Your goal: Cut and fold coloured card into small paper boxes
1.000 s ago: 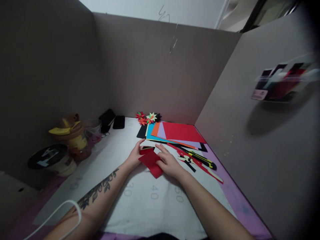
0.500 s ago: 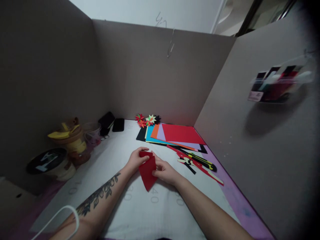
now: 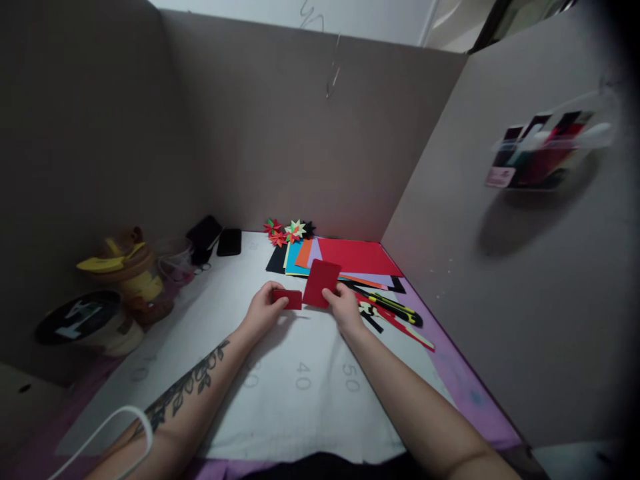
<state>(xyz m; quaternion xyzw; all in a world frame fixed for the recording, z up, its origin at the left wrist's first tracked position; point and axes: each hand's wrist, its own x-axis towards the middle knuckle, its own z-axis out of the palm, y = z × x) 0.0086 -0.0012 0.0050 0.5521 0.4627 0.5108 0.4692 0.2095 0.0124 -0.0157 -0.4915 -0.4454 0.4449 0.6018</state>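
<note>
My left hand [image 3: 265,307] pinches a small red paper rectangle [image 3: 292,300] above the white table covering. A larger red paper piece [image 3: 320,281] stands tilted upright in my right hand [image 3: 341,303], its thumb pressed on the lower right part. The two red pieces are apart, with only a narrow gap between their edges. Behind the larger piece lies a fanned stack of coloured sheets, a red sheet [image 3: 357,257] on top. To the right of my right hand rest a yellow-and-black cutter knife [image 3: 395,308] and several paper offcuts [image 3: 371,320].
Several folded paper stars [image 3: 293,231] sit against the back panel. Black phone-like objects [image 3: 229,242], a clear cup [image 3: 175,257], a yellow-topped pot [image 3: 125,273] and a black-lidded tub [image 3: 90,323] line the left side. A clear holder [image 3: 545,150] hangs on the right panel.
The red paper pieces, overlapping before, are now separated. My right hand has moved up and right with the larger piece, while my left holds the smaller one. The camera view has shifted slightly.
</note>
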